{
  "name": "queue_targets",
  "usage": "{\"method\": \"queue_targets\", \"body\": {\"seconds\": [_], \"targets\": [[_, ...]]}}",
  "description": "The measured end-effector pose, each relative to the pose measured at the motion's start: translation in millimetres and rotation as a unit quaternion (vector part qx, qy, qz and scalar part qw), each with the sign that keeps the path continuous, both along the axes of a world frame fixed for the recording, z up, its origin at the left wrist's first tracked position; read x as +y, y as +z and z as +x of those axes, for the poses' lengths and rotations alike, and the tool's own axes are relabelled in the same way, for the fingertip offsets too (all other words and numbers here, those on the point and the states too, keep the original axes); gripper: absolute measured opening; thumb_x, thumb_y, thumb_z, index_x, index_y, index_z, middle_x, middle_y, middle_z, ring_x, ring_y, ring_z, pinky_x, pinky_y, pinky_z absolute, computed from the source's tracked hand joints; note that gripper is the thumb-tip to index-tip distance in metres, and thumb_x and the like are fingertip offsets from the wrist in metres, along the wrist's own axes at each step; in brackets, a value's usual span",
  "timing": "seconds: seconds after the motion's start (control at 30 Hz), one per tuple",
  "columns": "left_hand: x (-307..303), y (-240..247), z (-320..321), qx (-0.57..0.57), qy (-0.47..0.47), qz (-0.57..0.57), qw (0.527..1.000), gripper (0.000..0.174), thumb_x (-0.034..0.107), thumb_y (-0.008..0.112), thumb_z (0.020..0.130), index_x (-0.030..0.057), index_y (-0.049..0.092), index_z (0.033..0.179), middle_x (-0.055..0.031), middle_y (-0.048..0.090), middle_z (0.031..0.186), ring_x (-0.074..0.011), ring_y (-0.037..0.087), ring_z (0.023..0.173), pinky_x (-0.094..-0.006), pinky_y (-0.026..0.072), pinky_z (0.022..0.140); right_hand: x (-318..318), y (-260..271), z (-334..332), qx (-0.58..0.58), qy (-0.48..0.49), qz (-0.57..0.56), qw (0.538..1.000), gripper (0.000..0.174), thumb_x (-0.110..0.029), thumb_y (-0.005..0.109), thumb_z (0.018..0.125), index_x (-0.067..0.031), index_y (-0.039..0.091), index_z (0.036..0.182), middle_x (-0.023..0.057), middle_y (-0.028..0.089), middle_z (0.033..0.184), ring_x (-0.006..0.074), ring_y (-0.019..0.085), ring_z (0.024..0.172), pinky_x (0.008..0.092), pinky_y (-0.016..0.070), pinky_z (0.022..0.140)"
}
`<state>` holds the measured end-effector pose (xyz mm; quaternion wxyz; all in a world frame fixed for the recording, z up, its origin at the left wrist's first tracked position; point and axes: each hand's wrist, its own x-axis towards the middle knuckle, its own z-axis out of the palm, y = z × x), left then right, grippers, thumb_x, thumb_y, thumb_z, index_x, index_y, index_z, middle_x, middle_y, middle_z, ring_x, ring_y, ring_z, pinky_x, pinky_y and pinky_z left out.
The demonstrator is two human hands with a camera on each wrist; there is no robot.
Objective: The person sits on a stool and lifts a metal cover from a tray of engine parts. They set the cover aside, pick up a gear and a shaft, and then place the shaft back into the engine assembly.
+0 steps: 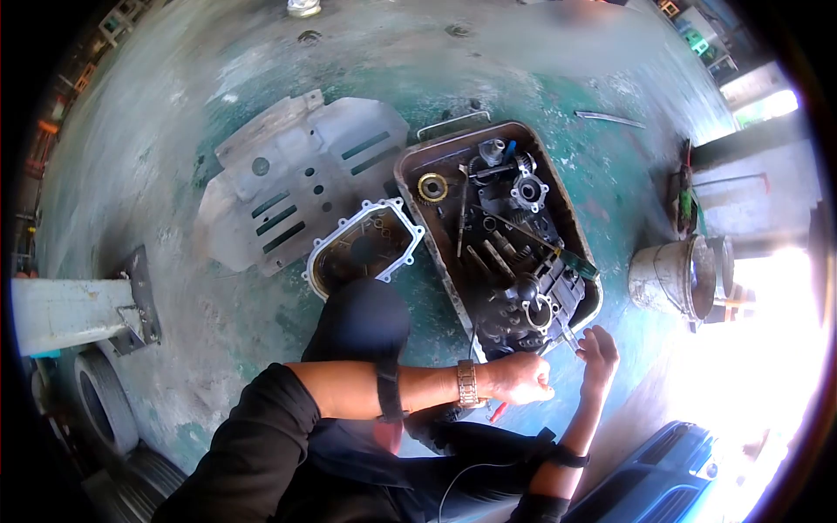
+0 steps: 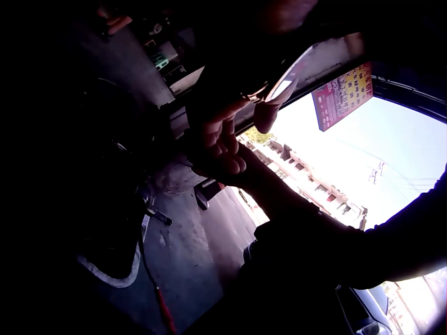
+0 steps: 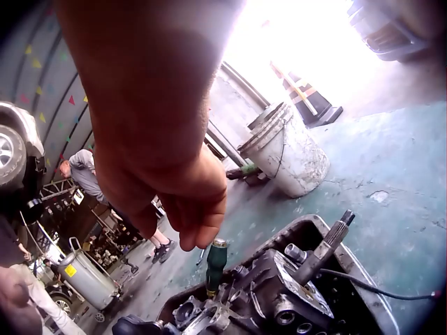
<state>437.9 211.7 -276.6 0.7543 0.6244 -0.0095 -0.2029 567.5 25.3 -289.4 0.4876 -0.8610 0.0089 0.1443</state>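
Floor: worn green paint, scuffed grey [image 1: 205,349]
Tray: grimy metal, rounded corners [image 1: 438,266]
Gearbox parts: oily castings inside the tray, near end [image 1: 562,292]
Far left: grey slotted plate [image 1: 288,161]
Left hand: fingers curled; cannot tell whether gripping [image 1: 517,378]
Right hand: released, fingers loosely bent, near the green-handled screwdriver [image 3: 188,202] [image 3: 217,262]

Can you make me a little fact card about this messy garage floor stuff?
Place: green, worn floor
Tray: full of dark machine parts
Shiniest bit: golden gear ring, inside
Tool: green-handled screwdriver, in tray
Left of tray: metal casing, slotted plate
Right of tray: dirty bucket
Left hand: near tray's edge, watch on wrist
Right hand: beside tray, fingers loosely bent
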Motion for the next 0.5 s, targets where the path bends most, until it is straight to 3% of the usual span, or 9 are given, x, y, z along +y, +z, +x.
{"method": "queue_targets", "body": {"seconds": [0.07, 0.13, 0.33, 0.43, 0.5], "targets": [[1.0, 5.9, -1.3, 0.017, -0.005, -0.006, 1.0, 0.028, 0.022, 0.066, 0.079, -0.0035, 0.059, 0.069, -0.0165, 0.062, 0.063, -0.0219, 0.062, 0.06, -0.0348, 0.0464, 0.059, 3.0, -3.4, 1.1, 0.001, -0.01, 0.018, 1.0, 0.03, -0.015, 0.063, 0.086, 0.0025, 0.06, 0.109, 0.0065, 0.065, 0.092, 0.0117, 0.06, 0.075, 0.0233, 0.0487, 0.063], [2.0, 7.4, -1.4, -0.01, -0.017, -0.012, 1.0, 0.026, 0.02, 0.06, 0.089, -0.0015, 0.053, 0.076, -0.0095, 0.06, 0.058, -0.0183, 0.06, 0.044, -0.0325, 0.0486, 0.045, 4.1, -5.0, 9.3, -0.009, 0.007, -0.001, 1.0, 0.029, -0.015, 0.063, 0.086, 0.0025, 0.06, 0.109, 0.0064, 0.065, 0.092, 0.0115, 0.06, 0.075, 0.0231, 0.0485, 0.062], [7.4, 11.7, -0.8, -0.01, -0.005, -0.014, 1.0, 0.027, 0.021, 0.06, 0.089, -0.0002, 0.051, 0.074, -0.0096, 0.057, 0.056, -0.0185, 0.059, 0.042, -0.0327, 0.0468, 0.042, 5.5, -14.4, 48.9, -0.057, 0.049, -0.071, 0.995, 0.026, -0.015, 0.062, 0.084, 0.0008, 0.062, 0.105, 0.0071, 0.065, 0.087, 0.0113, 0.06, 0.075, 0.0244, 0.048, 0.062], [10.2, 14.4, 0.9, -0.019, 0.002, -0.015, 1.0, 0.027, 0.021, 0.06, 0.088, -0.0002, 0.051, 0.074, -0.0092, 0.055, 0.054, -0.0182, 0.058, 0.041, -0.0327, 0.0449, 0.041, -0.5, -30.6, 78.5, -0.068, 0.07, -0.114, 0.989, 0.029, -0.018, 0.065, 0.081, 0.0016, 0.062, 0.103, 0.0107, 0.065, 0.087, 0.0175, 0.061, 0.076, 0.029, 0.0487, 0.067], [10.4, 13.7, 0.9, -0.018, 0.003, -0.023, 1.0, 0.027, 0.021, 0.06, 0.088, -0.0001, 0.051, 0.074, -0.009, 0.055, 0.053, -0.0181, 0.057, 0.041, -0.0327, 0.044, 0.041, -10.6, -52.6, 103.9, -0.128, 0.13, -0.264, 0.947, 0.039, -0.021, 0.067, 0.077, 0.0028, 0.061, 0.108, 0.0159, 0.067, 0.096, 0.0266, 0.063, 0.087, 0.034, 0.0487, 0.079]]}}
